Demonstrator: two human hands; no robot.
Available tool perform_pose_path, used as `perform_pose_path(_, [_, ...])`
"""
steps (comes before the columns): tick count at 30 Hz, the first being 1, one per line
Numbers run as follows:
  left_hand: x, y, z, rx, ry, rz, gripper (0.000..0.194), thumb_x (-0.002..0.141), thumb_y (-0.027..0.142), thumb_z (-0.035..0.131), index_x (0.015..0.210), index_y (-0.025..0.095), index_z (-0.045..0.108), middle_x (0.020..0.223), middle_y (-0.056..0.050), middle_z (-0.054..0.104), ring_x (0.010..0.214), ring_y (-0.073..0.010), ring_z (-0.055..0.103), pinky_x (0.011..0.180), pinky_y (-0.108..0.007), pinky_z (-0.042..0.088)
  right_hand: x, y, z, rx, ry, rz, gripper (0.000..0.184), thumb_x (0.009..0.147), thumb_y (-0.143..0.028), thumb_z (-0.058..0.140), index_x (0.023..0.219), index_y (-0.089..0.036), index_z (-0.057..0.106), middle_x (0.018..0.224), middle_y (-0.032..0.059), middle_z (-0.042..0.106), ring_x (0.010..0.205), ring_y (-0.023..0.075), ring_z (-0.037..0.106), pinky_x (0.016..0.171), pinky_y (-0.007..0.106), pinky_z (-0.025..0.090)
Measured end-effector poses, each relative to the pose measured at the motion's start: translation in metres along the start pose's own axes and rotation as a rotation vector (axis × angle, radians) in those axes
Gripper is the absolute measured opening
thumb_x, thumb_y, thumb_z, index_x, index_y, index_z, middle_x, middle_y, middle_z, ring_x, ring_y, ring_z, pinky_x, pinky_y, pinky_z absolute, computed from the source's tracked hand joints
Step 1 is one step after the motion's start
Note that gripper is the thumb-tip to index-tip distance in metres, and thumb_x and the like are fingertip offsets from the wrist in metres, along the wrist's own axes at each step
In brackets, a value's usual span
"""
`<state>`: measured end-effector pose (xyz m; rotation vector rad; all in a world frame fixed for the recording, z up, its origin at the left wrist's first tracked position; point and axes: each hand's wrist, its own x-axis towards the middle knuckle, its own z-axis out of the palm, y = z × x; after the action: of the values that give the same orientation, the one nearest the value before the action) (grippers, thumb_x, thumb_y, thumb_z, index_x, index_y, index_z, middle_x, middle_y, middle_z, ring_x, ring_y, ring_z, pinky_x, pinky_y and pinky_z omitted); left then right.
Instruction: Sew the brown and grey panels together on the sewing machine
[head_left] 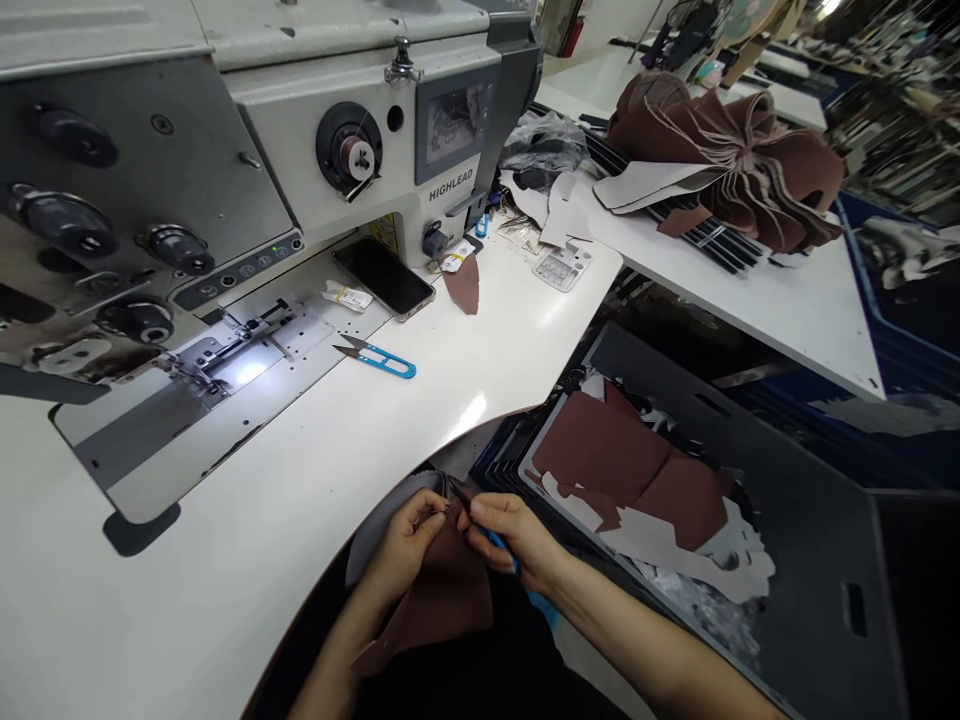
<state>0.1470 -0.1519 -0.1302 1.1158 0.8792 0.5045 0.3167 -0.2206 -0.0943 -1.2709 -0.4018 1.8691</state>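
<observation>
In my lap, below the table's front edge, lies a brown leather-like piece (454, 590) with a grey underside. My left hand (409, 540) pinches its upper edge between thumb and fingers. Closed around blue-handled thread snips (496, 545), my right hand (514, 535) is right beside the left. The dark blades point up and left at the pinched edge; fingers hide part of them. A second pair of blue thread snips (386, 360) lies on the white table (300, 490), in front of a sewing machine (285, 150).
A phone (384, 277) and a small brown scrap (462, 285) lie near the machine. Right of me, a grey bin (810, 540) holds brown and grey offcuts. Bundled brown pieces (720, 150) rest on the side table (795, 320). The front table edge curves around my lap.
</observation>
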Motion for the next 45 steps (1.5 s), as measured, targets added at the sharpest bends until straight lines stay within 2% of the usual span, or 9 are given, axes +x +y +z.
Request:
perform_pose_path(6, [-0.001,0.004,-0.001,0.027,-0.023,0.019,0.013,0.079,0.032,0.060,0.077,0.019,0.059,0.079,-0.001,0.061,0.079,-0.0170,0.056,0.076,-0.027,0.045,0.000,-0.031,-0.011,-0.928,0.060,-0.554,0.043,0.081,-0.048,0.067,0.110,-0.016,0.060,0.106,0.0110,0.063,0.095,0.0226,0.059,0.083,0.032,0.044])
perform_pose_path(10, [-0.002,0.009,-0.004,0.030,-0.032,0.013,0.012,0.078,0.032,0.060,0.077,0.020,0.061,0.091,-0.005,0.066,0.091,-0.0208,0.059,0.085,-0.032,0.046,0.011,-0.038,-0.011,-1.133,-0.024,-0.405,0.035,0.077,-0.041,0.072,0.099,-0.016,0.062,0.089,0.0061,0.063,0.081,0.0202,0.058,0.073,0.029,0.041])
perform_pose_path(14, [-0.004,0.016,-0.008,0.218,0.080,0.062,0.013,0.076,0.028,0.060,0.066,0.020,0.059,0.118,-0.008,0.063,0.113,-0.0263,0.054,0.099,-0.036,0.038,0.012,-0.036,-0.002,-1.096,0.002,-0.323,0.013,0.078,-0.028,0.067,0.081,-0.017,0.062,0.067,-0.0023,0.053,0.063,0.0131,0.049,0.060,0.023,0.033])
perform_pose_path(19, [-0.010,0.015,-0.006,0.505,0.119,0.055,0.017,0.085,0.030,0.049,0.070,0.023,0.055,0.066,-0.001,0.059,0.067,-0.0195,0.057,0.066,-0.029,0.041,0.006,-0.041,-0.005,-0.975,-0.016,-0.284,0.012,0.080,-0.027,0.061,0.074,-0.016,0.061,0.063,-0.0036,0.051,0.060,0.0112,0.045,0.058,0.022,0.032])
perform_pose_path(23, [-0.014,0.010,-0.003,0.612,0.185,0.088,0.018,0.087,0.029,0.046,0.075,0.023,0.058,0.065,-0.001,0.061,0.064,-0.0195,0.058,0.062,-0.029,0.040,0.004,-0.049,-0.020,-0.883,-0.018,-0.263,0.020,0.081,-0.033,0.062,0.072,-0.016,0.060,0.063,-0.0029,0.052,0.061,0.0114,0.044,0.058,0.023,0.033])
perform_pose_path(31, [-0.004,0.033,-0.008,0.338,-0.131,0.023,0.046,0.080,0.034,0.066,0.125,0.030,0.062,0.114,-0.001,0.071,0.104,-0.0238,0.065,0.093,-0.032,0.049,0.012,-0.051,-0.028,-0.571,-0.129,-0.188,0.043,0.069,-0.056,0.072,0.075,-0.015,0.061,0.058,-0.0034,0.050,0.050,0.0082,0.040,0.048,0.022,0.032])
perform_pose_path(37, [0.007,0.021,-0.001,0.254,-0.014,0.070,0.019,0.077,0.036,0.066,0.084,0.021,0.076,0.089,-0.006,0.070,0.091,-0.0229,0.063,0.087,-0.034,0.050,0.028,-0.035,-0.027,-0.515,-0.094,-0.169,0.050,0.068,-0.064,0.066,0.076,-0.015,0.058,0.045,-0.0078,0.039,0.034,0.0056,0.027,0.036,0.021,0.023])
perform_pose_path(42, [0.007,0.017,0.000,0.205,0.056,0.070,0.017,0.074,0.035,0.064,0.074,0.020,0.073,0.111,-0.009,0.064,0.109,-0.0256,0.056,0.099,-0.037,0.041,0.012,-0.049,-0.028,-0.643,0.160,-0.323,0.041,0.072,-0.049,0.071,0.096,-0.016,0.066,0.091,0.0087,0.065,0.085,0.0221,0.059,0.070,0.031,0.048])
perform_pose_path(45, [0.004,0.024,0.001,0.155,-0.005,0.008,0.020,0.076,0.037,0.062,0.074,0.019,0.070,0.082,-0.005,0.065,0.085,-0.0214,0.059,0.083,-0.032,0.047,-0.015,-0.058,-0.022,-0.756,0.369,-0.452,0.040,0.079,-0.048,0.066,0.105,-0.018,0.067,0.106,0.0115,0.065,0.101,0.0265,0.057,0.085,0.035,0.045])
